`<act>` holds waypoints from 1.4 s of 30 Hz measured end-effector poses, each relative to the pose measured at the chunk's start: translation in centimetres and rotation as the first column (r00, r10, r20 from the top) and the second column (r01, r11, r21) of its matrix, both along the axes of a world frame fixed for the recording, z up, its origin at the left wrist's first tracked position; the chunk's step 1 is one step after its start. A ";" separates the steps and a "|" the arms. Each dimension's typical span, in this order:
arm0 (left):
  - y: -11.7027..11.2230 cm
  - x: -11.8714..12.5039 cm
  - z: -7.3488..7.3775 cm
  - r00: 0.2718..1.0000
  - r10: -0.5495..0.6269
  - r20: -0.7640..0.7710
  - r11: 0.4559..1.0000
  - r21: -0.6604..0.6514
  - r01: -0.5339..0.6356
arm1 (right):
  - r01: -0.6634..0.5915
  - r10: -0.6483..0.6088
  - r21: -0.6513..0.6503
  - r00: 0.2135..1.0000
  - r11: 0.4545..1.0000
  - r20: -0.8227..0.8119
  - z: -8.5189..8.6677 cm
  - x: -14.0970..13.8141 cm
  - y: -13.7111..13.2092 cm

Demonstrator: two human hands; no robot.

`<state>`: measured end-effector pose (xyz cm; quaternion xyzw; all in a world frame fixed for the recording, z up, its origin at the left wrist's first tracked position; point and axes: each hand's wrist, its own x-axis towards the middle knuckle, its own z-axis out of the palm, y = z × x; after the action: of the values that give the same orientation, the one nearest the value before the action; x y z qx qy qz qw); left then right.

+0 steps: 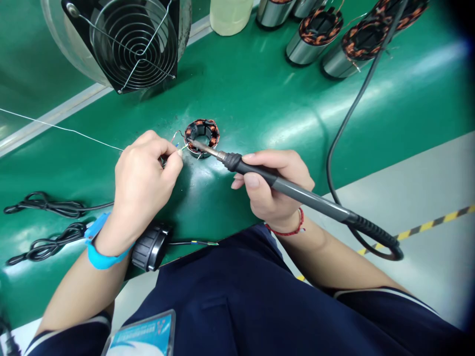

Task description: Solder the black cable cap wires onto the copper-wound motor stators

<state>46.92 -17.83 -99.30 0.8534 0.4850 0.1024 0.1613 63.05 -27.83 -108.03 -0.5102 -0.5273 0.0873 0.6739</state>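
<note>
My right hand (276,183) is closed around the handle of a soldering iron (311,197). The iron's tip rests at the left front rim of a small motor stator (214,129) wound with copper wire. Just left of the stator, my left hand (146,173) pinches a thin solder wire (76,132) between thumb and forefinger. That wire trails away to the left edge of the view. Fine leads (178,133) stick out of the stator close to my left fingertips, and my fingers partly hide what they hold.
A fan with a wire guard (139,52) stands at the back left. Several wound stators in metal sleeves (306,47) and a pale container (230,17) are at the back. Black cables (55,205) and a ribbed black part (150,247) lie near my left arm. The iron's cord (352,109) loops at right.
</note>
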 end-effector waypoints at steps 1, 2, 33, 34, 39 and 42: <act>0.0 0.0 0.0 1.000 0.001 0.000 1.000 0.000 -0.001 | -0.005 0.005 -0.005 1.000 1.000 0.001 0.1 0.0 0.0; 0.0 0.0 0.0 1.000 0.002 -0.001 1.000 0.000 -0.002 | -0.010 0.010 -0.009 1.000 1.000 0.003 0.1 0.0 0.1; 0.2 -0.1 -0.3 1.000 0.012 0.013 1.000 0.024 -0.012 | -0.280 0.311 -0.317 0.949 0.906 0.051 5.3 2.2 3.6; 0.2 -0.1 -0.3 1.000 0.011 0.015 1.000 0.022 -0.012 | -0.284 0.330 -0.358 0.941 0.889 0.074 5.7 2.3 4.2; 0.1 -0.1 -0.3 1.000 0.009 0.006 1.000 0.006 -0.009 | -0.342 0.438 -0.440 0.889 0.830 0.135 4.9 1.8 6.3; 0.1 -0.1 -0.4 0.999 0.019 0.030 1.000 0.018 -0.019 | -0.278 0.373 -0.425 0.914 0.862 0.159 3.3 1.0 6.7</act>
<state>46.81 -17.72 -99.67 0.8486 0.4898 0.1210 0.1595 64.07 -21.08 -104.69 -0.5443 -0.6540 0.2437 0.4654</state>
